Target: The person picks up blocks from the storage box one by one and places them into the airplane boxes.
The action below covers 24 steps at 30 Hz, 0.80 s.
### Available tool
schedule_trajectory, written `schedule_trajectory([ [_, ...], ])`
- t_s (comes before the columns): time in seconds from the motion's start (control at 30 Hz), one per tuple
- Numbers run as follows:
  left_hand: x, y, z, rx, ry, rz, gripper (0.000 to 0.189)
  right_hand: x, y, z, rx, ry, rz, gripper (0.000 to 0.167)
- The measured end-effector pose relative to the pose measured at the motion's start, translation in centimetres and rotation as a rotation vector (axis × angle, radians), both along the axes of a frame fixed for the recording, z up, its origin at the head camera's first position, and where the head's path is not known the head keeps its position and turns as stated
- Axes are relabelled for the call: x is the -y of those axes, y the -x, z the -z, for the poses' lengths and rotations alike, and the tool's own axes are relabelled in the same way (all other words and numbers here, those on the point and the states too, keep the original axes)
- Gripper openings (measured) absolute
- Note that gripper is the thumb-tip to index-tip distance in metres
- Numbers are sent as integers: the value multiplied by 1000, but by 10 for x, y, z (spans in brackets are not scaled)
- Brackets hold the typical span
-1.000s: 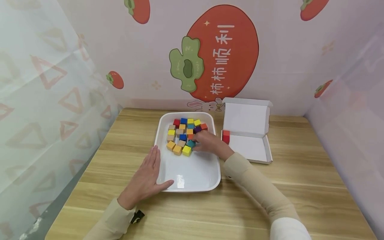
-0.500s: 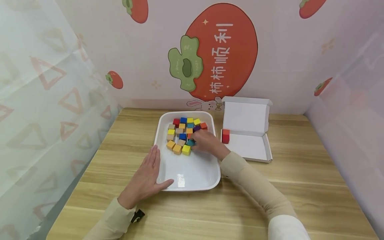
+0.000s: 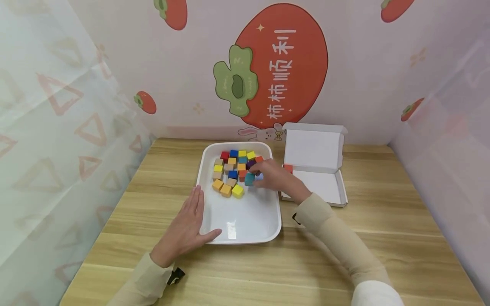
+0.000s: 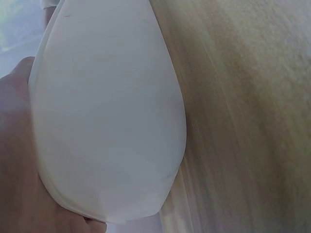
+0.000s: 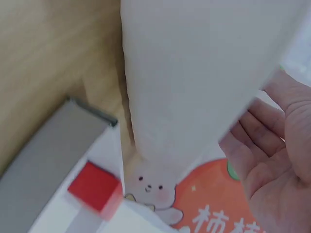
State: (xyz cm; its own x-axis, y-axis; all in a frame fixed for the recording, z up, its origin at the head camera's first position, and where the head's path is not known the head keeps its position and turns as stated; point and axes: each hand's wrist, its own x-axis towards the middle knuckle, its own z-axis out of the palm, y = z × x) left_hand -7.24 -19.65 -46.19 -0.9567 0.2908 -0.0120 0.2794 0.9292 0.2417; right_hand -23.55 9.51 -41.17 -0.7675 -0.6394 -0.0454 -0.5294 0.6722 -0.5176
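Note:
My right hand (image 3: 273,176) pinches a teal cube block (image 3: 249,179) between thumb and fingers, over the right side of the white tray (image 3: 237,219). Left of it, several coloured blocks crowd the tray's far half, among them a yellow block (image 3: 237,191) and a blue block (image 3: 232,174). My left hand (image 3: 183,227) lies with straight fingers along the tray's near-left rim, thumb stretched over the front edge. In the right wrist view, the tray's wall (image 5: 194,73) hides the held block, and the right hand (image 5: 277,155) shows beyond the rim.
An open white cardboard box (image 3: 317,187) stands right of the tray, its lid tipped back. Red (image 3: 288,168) shows in its left end, partly behind my right hand. Printed cloth (image 3: 183,85) rises behind the wooden table (image 3: 344,238).
My right hand has pulled the teal block up and to the right, away from the yellow block and the group. The left hand stays on the tray's rim.

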Motion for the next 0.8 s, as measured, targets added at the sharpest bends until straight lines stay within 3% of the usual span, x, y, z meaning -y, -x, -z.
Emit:
schedule_trajectory([
  [0.2,1,0,1,-14,-2,2,122,-31,-4,-17,7,39,53,41],
  [0.43,1,1,2,2,3,-6,122,-70,-7,-26,-3,57,117,43],
  [0.8,2,2,2,6,5,-2,123,-107,-9,-10,23,57,153,38],
])
